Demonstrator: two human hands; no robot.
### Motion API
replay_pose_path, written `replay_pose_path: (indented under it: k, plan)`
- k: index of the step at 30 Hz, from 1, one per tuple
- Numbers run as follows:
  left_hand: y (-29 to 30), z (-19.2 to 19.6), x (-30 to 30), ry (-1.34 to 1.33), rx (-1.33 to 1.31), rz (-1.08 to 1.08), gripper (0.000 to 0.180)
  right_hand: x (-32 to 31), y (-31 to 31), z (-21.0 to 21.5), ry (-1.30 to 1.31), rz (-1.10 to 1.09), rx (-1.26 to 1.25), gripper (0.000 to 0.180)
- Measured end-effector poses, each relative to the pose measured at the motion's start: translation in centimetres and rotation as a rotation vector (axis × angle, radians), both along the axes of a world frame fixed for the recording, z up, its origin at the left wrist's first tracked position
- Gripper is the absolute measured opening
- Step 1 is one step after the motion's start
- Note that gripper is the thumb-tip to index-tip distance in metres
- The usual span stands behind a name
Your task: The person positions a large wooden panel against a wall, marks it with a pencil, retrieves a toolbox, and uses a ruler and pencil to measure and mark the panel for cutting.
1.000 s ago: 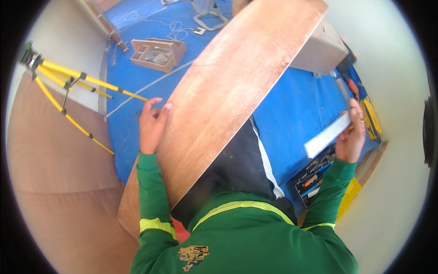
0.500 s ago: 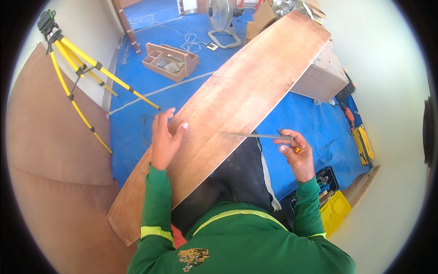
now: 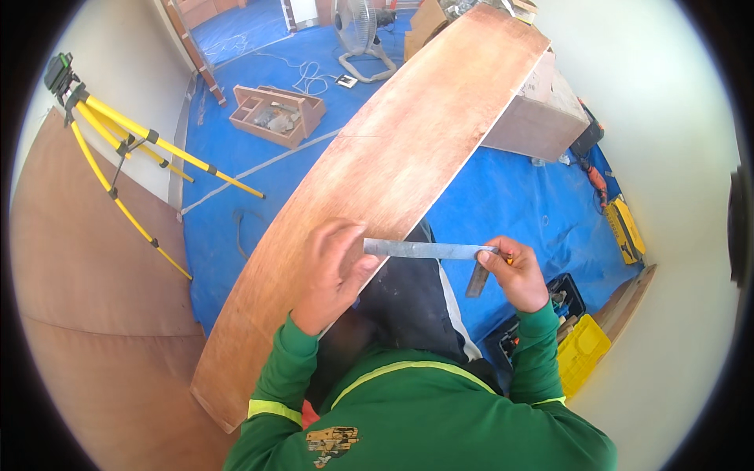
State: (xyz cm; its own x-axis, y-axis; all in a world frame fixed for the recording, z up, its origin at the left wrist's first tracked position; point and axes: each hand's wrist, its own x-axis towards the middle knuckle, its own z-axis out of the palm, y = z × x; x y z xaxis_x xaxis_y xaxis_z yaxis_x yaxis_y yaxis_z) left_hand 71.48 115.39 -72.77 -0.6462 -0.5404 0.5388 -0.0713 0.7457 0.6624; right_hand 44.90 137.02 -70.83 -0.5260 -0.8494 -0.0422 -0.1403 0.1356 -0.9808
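A long reddish-brown plywood board (image 3: 393, 157) lies slantwise before me, from the lower left to the upper right. My right hand (image 3: 514, 275) grips a metal try square (image 3: 424, 250) at its corner, with the long blade pointing left over the board's near edge and the short arm hanging down. A small yellow-orange stick, perhaps a pencil (image 3: 510, 258), shows between the same fingers. My left hand (image 3: 334, 275) is open above the board, its thumb and fingers apart around the blade's free end; I cannot tell whether they touch it.
A yellow tripod (image 3: 157, 140) with a device on top stands at left. Beyond the board are a wooden tool tote (image 3: 276, 116) and a fan (image 3: 357, 31). A box (image 3: 538, 122) sits under the board's far end. At right lie an open yellow-lidded toolbox (image 3: 583, 353) and a yellow case (image 3: 624, 230).
My left hand has moved right and nearer to me, toward the blade's end. The square has turned so its flat face and short arm show. The whole view has shifted slightly.
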Motion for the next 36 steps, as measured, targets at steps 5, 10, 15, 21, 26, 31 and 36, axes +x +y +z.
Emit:
replay_pose_path:
  k: [5, 10, 15, 21, 26, 31, 36]
  plan:
    - [0.7, 0.5, 0.8, 0.01, 0.093, 0.091, 0.048, -1.3, 0.5, -0.1, -0.17, -0.174, 0.077, 0.029]
    - [0.0, -0.7, 1.5, -0.176, 0.04, 0.239, 0.057, -6.9, 11.7, -8.3, -0.306, -0.852, -0.185, 0.021]
    - [-2.5, -4.0, 2.4, -0.015, 0.254, 0.265, 0.056, -9.9, 31.2, -18.1, -0.268, -1.325, 0.013, 0.025]
    - [-4.1, -2.9, 1.0, -0.046, 0.16, 0.307, 0.06, -1.8, 33.0, -27.9, 0.359, -1.387, 0.504, 0.03]
    - [-4.3, -1.6, -1.3, -0.111, 0.089, 0.29, 0.059, 0.9, 27.4, -27.0, 0.225, -1.056, 0.854, 0.04]
    - [-4.4, -1.3, -1.5, -0.142, 0.073, 0.296, 0.059, -2.1, 30.3, -26.2, 0.242, -1.18, 0.908, 0.049]
    - [-5.2, -2.2, -1.1, -0.093, 0.122, 0.28, 0.058, -7.8, 32.5, -28.9, 0.054, -0.845, 1.212, 0.042]
